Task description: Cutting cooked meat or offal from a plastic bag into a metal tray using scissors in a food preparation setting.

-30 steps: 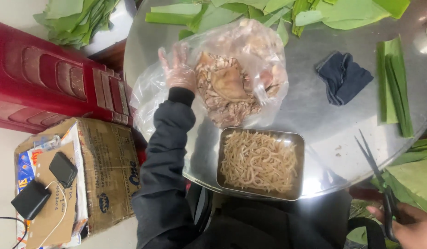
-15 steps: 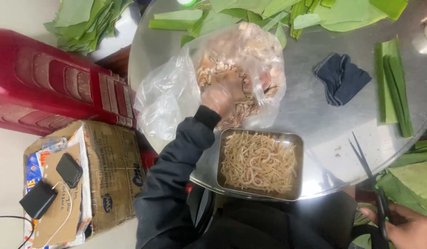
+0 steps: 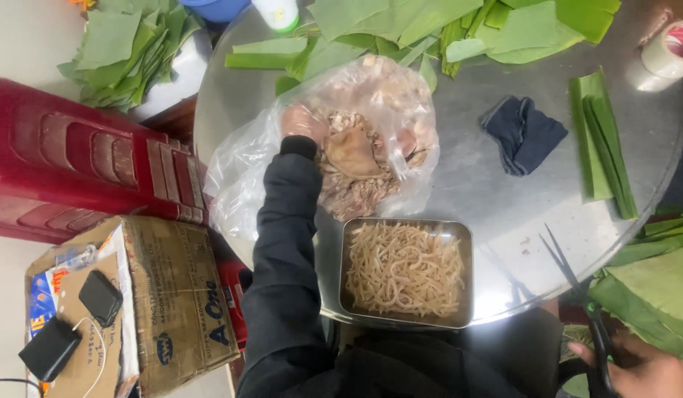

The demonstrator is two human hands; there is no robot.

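Left hand point(image 3: 303, 121) shifted deeper into meat bag point(image 3: 341, 140); scissors point(image 3: 588, 324) in right hand point(image 3: 640, 368)

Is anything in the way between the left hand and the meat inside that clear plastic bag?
Nothing visible blocks it. The left hand is already inside the open clear plastic bag, right beside the chopped meat. The metal tray of pale strips sits nearer the person, clear of the hand.
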